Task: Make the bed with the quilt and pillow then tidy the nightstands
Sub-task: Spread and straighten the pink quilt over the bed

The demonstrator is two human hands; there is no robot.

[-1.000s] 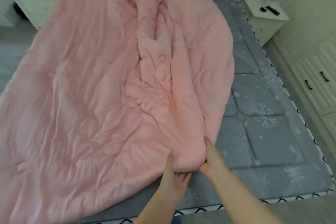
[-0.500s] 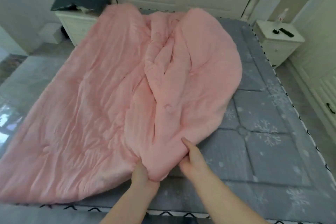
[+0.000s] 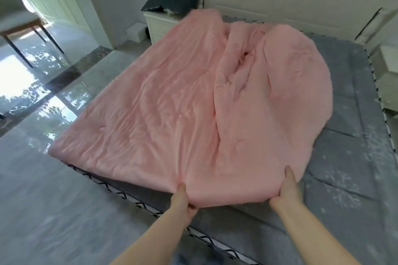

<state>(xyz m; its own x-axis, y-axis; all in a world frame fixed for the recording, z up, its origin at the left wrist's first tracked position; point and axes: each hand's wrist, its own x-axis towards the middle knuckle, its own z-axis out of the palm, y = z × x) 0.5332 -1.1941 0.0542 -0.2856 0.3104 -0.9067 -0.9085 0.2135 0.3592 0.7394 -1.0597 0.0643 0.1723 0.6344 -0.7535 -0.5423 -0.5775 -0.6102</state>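
Left hand (image 3: pixel 183 199) and right hand (image 3: pixel 287 189) both clamped on quilt (image 3: pixel 183 103) near edge; bunched fold lies right; bare mattress (image 3: pixel 344 168) beyond right hand.

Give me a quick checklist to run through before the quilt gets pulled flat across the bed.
1. Left hand grips quilt edge: ok.
2. Right hand grips the same edge: ok.
3. Quilt's left half lies flat: ok.
4. Right half unfolded: not ok, bunched and doubled over.
5. Mattress right side covered: not ok, bare.
6. Pillow on bed: not ok, it sits on the nightstand.
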